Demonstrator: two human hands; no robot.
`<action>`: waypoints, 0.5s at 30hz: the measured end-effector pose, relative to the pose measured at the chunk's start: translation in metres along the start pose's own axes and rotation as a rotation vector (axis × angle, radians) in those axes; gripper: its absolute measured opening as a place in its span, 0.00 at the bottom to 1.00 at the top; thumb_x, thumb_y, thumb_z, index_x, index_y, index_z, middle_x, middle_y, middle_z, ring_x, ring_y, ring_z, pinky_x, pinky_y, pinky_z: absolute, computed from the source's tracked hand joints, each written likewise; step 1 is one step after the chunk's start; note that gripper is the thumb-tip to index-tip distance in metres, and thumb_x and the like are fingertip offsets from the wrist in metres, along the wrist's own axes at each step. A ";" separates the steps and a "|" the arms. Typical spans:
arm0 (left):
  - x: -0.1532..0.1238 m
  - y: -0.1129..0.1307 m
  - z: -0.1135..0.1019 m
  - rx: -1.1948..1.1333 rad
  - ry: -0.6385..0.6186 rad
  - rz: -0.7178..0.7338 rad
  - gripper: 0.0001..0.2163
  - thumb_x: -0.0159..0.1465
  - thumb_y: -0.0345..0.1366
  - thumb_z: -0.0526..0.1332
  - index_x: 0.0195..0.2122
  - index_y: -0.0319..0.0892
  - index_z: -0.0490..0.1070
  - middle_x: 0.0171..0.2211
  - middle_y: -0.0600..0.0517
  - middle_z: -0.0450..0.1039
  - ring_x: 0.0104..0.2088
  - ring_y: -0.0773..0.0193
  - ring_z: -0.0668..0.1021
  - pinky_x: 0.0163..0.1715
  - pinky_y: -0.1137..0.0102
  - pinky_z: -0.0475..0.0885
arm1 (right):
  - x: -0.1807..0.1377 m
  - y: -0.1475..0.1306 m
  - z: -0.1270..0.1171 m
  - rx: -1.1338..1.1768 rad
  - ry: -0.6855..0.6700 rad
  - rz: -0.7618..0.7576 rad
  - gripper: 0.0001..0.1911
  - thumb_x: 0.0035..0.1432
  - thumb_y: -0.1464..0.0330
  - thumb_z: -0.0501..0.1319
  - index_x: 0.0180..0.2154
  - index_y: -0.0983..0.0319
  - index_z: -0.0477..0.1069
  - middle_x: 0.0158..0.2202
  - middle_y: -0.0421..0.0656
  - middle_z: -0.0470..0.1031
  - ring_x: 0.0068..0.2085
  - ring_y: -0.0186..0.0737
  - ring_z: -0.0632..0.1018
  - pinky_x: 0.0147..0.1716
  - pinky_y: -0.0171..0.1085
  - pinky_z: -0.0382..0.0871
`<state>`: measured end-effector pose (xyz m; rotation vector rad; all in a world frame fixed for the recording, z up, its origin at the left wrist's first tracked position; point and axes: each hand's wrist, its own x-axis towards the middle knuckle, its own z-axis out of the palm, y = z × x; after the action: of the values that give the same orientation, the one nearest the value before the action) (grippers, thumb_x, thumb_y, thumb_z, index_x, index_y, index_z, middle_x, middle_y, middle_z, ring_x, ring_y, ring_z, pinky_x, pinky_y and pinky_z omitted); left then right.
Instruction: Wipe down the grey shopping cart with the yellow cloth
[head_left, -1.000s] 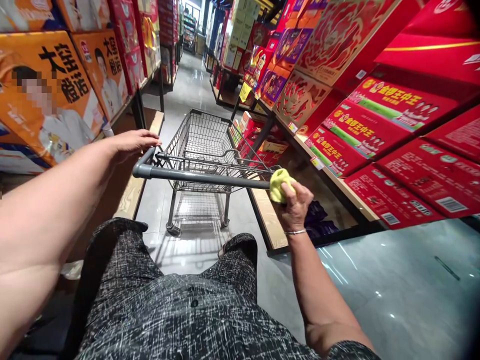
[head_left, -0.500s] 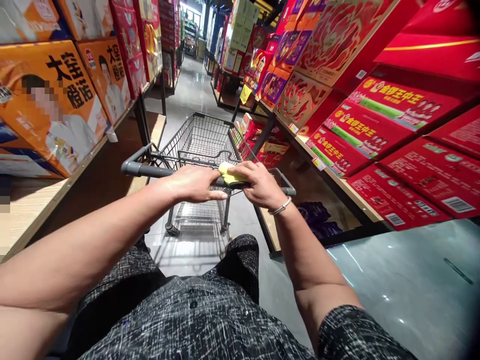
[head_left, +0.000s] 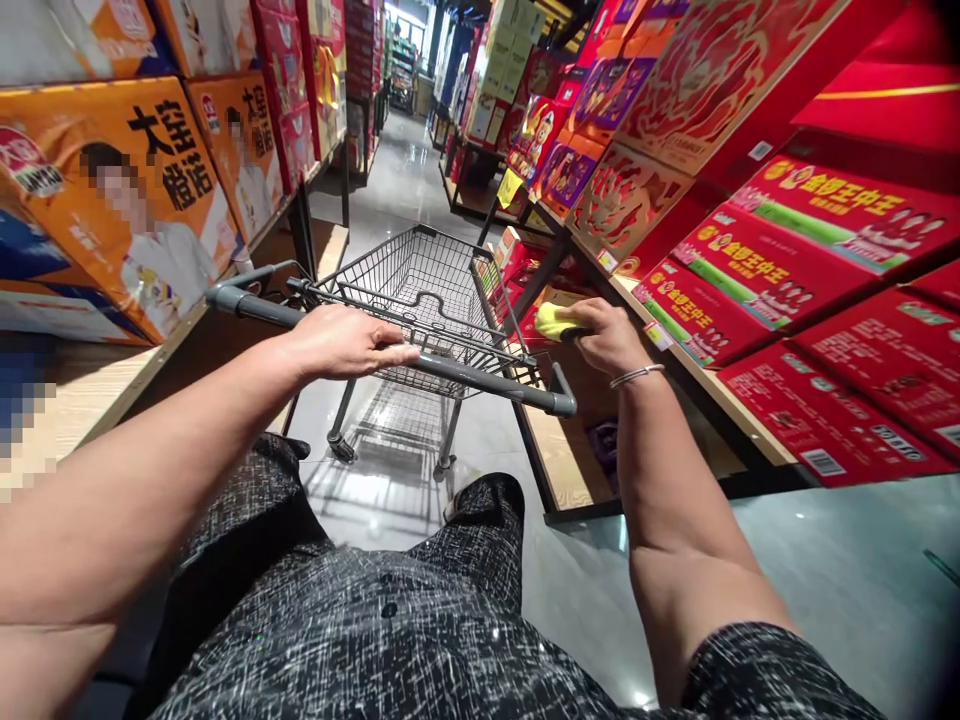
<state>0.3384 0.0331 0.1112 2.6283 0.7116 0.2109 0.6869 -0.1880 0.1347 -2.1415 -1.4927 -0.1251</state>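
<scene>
A grey wire shopping cart (head_left: 484, 255) stands in front of me, with no goods visible in its basket. My left hand (head_left: 345, 342) is closed over the left-middle part of its dark grey handle bar (head_left: 480, 378). Off the bar, above and beyond its right end, my right hand (head_left: 611, 340) pinches a bunched yellow cloth (head_left: 553, 320). Something black shows beneath the cloth, too small to make out. A bracelet (head_left: 637, 376) circles my right wrist.
Orange printed packs (head_left: 127, 190) are stacked on the left shelf. Red boxes (head_left: 810, 215) fill the right shelf, whose wooden edge (head_left: 739, 420) runs close beside my right arm. A tiled aisle (head_left: 409, 170) stretches ahead between shelves.
My right hand has lifted from the handle bar and moved right with the yellow cloth. My left hand stays on the bar. The cart's handle has swung, its left end farther left.
</scene>
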 end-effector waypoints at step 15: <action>-0.008 -0.077 -0.016 0.113 0.478 -0.349 0.29 0.68 0.56 0.46 0.58 0.47 0.77 0.65 0.47 0.67 0.69 0.34 0.56 0.66 0.37 0.42 | -0.018 -0.070 0.064 0.715 -0.359 -0.219 0.21 0.55 0.61 0.68 0.51 0.59 0.79 0.50 0.46 0.77 0.52 0.43 0.78 0.54 0.43 0.71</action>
<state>0.2928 0.0958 0.0931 2.5186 1.3564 0.7259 0.6033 -0.1555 0.0981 -1.4656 -1.6359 0.6517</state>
